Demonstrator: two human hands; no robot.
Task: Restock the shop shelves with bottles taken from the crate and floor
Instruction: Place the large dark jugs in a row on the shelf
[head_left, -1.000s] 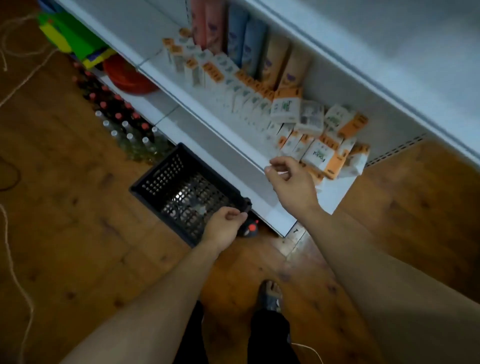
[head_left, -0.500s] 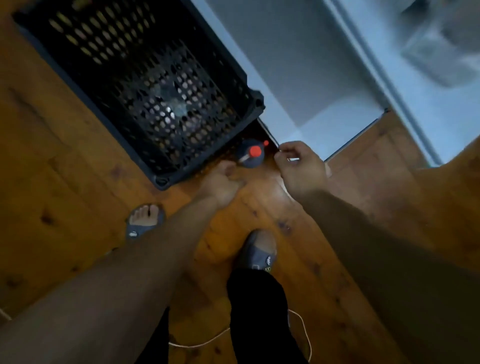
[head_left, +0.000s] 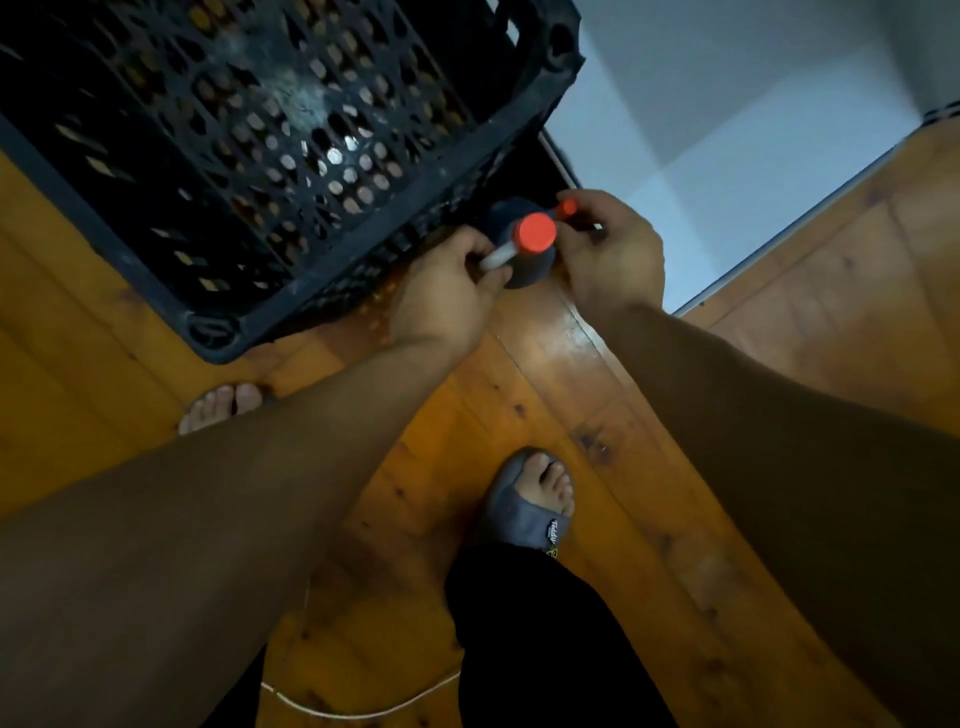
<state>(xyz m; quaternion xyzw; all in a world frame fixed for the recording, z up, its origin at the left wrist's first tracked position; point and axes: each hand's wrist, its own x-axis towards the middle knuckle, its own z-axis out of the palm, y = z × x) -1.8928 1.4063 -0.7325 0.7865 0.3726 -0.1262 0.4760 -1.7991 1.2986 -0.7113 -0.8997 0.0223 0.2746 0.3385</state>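
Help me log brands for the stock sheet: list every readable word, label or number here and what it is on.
"Teddy", as best it reads: small tilted tag on the grey rubber slipper.
Mark beneath that tag: too small to read.
Dark bottle with a red cap: seen from above, no label text shows.
Black plastic crate: no writing visible.

Bottle (head_left: 532, 240) between crate (head_left: 291, 306) and shelf (head_left: 727, 156), left hand (head_left: 447, 301) left, right hand (head_left: 608, 254) right

Wooden floor (head_left: 571, 364), grey sandal (head_left: 519, 514), white cord (head_left: 363, 714), black trouser leg (head_left: 545, 649)
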